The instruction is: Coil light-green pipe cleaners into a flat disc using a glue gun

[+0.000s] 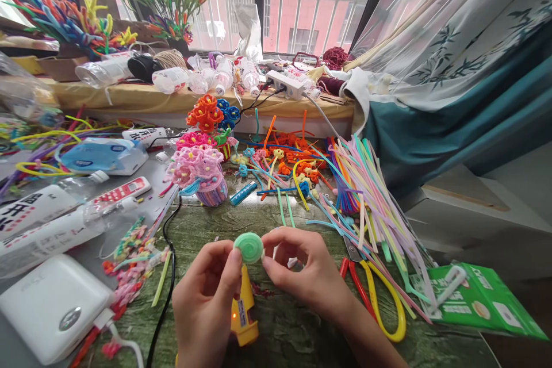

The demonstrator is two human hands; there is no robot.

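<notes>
A mint-green coiled disc (249, 248), wound in a flat spiral, is up between my two hands above the green table. My left hand (206, 293) pinches its left edge between thumb and index finger. At the right edge, the thumb and index finger of my right hand (302, 267) close on the rim; a small pale bit shows by the thumb. Below the disc, partly hidden by my left hand, lies a yellow glue gun (245, 313) with a small orange light on. Scissors (382, 305) with red and yellow handles lie right of my right hand.
Pipe-cleaner flower pots (211, 190) stand ahead, with a blue marker-like stick (242, 193) beside them. Bundled pipe cleaners (375, 207) and a green packet (483, 302) lie right. A white power bank (56, 307), bottles (56, 230) and a black cable (166, 276) are left.
</notes>
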